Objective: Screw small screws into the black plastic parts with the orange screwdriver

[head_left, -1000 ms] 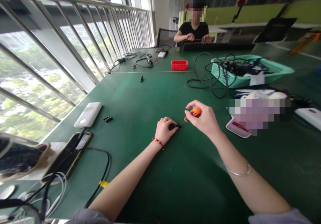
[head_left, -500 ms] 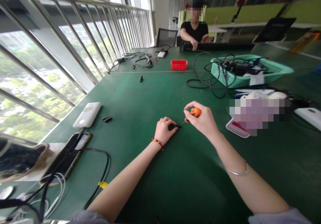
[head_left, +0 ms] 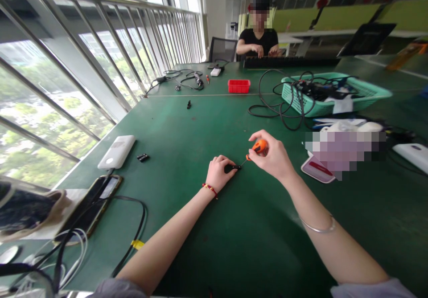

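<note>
My left hand (head_left: pixel 219 173) is closed around a small black part (head_left: pixel 231 168) and keeps it low on the green table (head_left: pixel 207 226). What the part is I cannot make out; the fingers cover some of it. An orange-and-black screwdriver (head_left: pixel 260 146) is in my right hand (head_left: pixel 272 155), thumb and fingers curled about its handle. Its thin shaft slants down to the left, the tip at the right end of the black part.
Small black pieces (head_left: pixel 143 157) lie by a white power bank (head_left: pixel 117 152) on the left, near a phone (head_left: pixel 90 209) and cables. A red bin (head_left: pixel 238 86) stands farther back. Right are a green basket (head_left: pixel 364 100) of cables and a pink-edged case (head_left: pixel 317 169). A person (head_left: pixel 259 39) sits opposite.
The fingers of my right hand have opened a little and shifted on the screwdriver's handle, which is tilted slightly differently. My left hand stays put. The person opposite has drawn one hand back.
</note>
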`<state>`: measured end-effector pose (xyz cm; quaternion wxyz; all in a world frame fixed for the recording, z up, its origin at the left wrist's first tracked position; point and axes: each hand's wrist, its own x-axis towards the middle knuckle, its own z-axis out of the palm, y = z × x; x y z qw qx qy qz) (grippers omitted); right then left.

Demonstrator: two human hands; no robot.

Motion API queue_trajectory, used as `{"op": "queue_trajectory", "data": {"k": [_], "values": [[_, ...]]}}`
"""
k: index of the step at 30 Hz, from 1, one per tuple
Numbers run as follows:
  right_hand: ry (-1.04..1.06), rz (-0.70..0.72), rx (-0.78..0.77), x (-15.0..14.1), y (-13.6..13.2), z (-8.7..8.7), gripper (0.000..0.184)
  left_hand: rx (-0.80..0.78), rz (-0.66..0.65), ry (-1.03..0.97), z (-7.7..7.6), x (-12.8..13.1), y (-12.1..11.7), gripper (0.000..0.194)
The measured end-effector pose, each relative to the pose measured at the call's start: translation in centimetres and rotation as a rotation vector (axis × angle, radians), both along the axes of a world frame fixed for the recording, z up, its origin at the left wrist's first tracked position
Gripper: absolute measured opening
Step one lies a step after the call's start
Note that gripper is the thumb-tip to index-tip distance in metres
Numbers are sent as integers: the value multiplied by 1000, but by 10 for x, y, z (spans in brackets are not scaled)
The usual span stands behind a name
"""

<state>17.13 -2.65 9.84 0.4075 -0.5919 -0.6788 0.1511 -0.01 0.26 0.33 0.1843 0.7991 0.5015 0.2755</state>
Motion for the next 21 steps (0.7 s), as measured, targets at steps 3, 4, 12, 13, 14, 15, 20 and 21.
{"op": "queue_trajectory", "data": {"k": [3,4,12,13,14,15,20,21], "values": [[-15,-9,-11,1,0,0,25,4,-2,-3,0,0,0,10],[-31,-42,-9,0,0,0,24,4,-1,-5,0,0,0,10],[-30,47,-25,1,-1,1,25,6,-3,-6,0,0,0,10],[-31,63,-35,1,-1,1,31,7,-4,-4,0,0,0,10],[-37,67,-37,1,-1,1,35,8,-6,-2,0,0,0,11],[-48,53,-30,1,0,1,36,8,-7,0,0,0,0,11],[-59,-27,-5,0,1,-1,27,-1,-6,0,1,-1,0,11],[-50,-9,-1,0,1,-1,26,-2,-4,1,1,-1,0,11]]}}
